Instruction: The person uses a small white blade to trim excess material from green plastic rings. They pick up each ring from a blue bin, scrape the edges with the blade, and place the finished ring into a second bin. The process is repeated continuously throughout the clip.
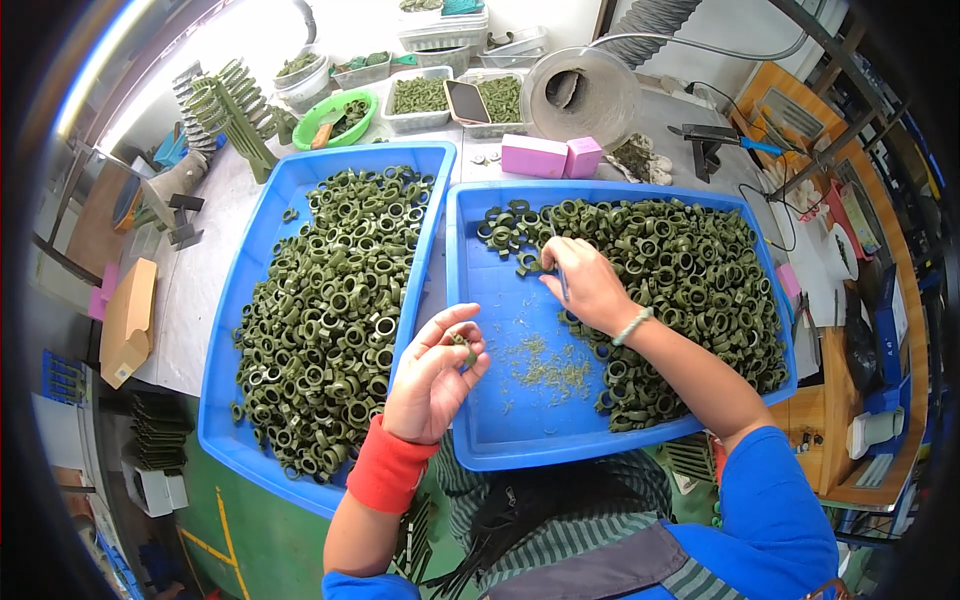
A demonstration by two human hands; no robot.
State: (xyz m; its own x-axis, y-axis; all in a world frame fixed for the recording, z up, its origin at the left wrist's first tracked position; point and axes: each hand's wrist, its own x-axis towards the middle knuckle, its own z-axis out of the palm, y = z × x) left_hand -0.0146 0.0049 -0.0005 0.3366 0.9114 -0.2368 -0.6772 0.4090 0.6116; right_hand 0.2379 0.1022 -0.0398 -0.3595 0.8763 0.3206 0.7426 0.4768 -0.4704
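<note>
My left hand (432, 378), with a red wristband, is raised over the near left corner of the right blue tray (490, 440). Its fingers pinch a small green ring-shaped part (460, 342), mostly covered by them. Over the far middle of that tray, my right hand (590, 285) grips a slim, grey-blue, pen-like tool (562, 278), close to the loose green rings (690, 290) heaped along the tray's far and right sides. Fine green shavings (550, 370) lie on the tray floor between my hands. More green rings (330, 310) fill the left blue tray (222, 400).
Behind the trays stand pink blocks (533, 156), a phone (466, 102) on clear tubs of green parts (420, 95), and a bright green basin (335, 118). A wide funnel-like duct hood (580, 98) sits at the back. A blue-handled tool (760, 145) lies at far right.
</note>
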